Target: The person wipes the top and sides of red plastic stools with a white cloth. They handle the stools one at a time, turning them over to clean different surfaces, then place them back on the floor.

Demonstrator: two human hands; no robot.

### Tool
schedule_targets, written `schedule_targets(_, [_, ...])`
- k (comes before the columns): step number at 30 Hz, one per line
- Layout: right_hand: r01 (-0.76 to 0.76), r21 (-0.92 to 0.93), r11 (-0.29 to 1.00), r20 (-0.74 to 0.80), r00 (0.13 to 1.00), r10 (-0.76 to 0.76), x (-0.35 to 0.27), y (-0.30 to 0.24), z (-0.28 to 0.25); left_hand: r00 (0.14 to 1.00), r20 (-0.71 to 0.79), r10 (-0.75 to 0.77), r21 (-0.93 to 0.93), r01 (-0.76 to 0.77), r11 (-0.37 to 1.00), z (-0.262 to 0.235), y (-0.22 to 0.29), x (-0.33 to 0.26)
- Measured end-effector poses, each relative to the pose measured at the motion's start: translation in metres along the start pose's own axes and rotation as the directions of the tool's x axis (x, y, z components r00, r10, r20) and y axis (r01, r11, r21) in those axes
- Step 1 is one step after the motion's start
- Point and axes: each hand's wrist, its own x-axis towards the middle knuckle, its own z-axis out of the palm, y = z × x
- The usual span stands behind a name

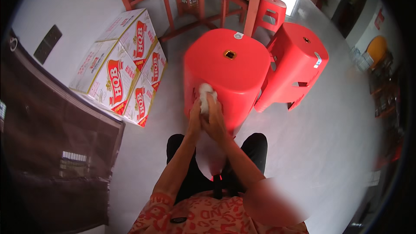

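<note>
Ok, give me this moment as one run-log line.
left hand: against stool side | right hand: pressing white cloth on near red stool | second red stool at right | stacked cartons at left

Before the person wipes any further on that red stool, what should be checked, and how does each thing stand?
1. White cloth in hand: ok, right hand presses it on the near red stool.
2. Left hand on the stool's side: ok.
3. Stool upright: ok.
4. Second red stool apart from it: cannot tell, very close.
5. Stacked cartons out of the way: ok.
6. Cloth clean: cannot tell.
</note>
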Motion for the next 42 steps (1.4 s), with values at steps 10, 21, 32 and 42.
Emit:
schedule_targets(10, [0.292,-0.637,0.714,0.26,0.953,-0.158,0.108,-0.004,-0.082,0.801,-0.374,0.467,0.396,-0.317,0.862,0.07,-0.011,0.016])
schedule_targets(21, [0.274,-0.751,0.601,0.339,0.941,-0.005,0.098,0.003,-0.074,0.384,-0.379,0.842,0.743,-0.416,0.524,0.05,-0.039,0.07])
schedule_targets(32, [0.292,-0.807,0.514,0.322,0.946,-0.032,0.098,-0.002,-0.074,0.499,-0.663,0.557,0.514,-0.237,0.824,-0.078,-0.01,0.147])
schedule_targets(42, [0.239,-0.758,0.608,0.279,0.96,-0.029,0.097,-0.004,-0.07,0.621,-0.556,0.553,0.568,-0.202,0.798,0.035,0.0,0.075])
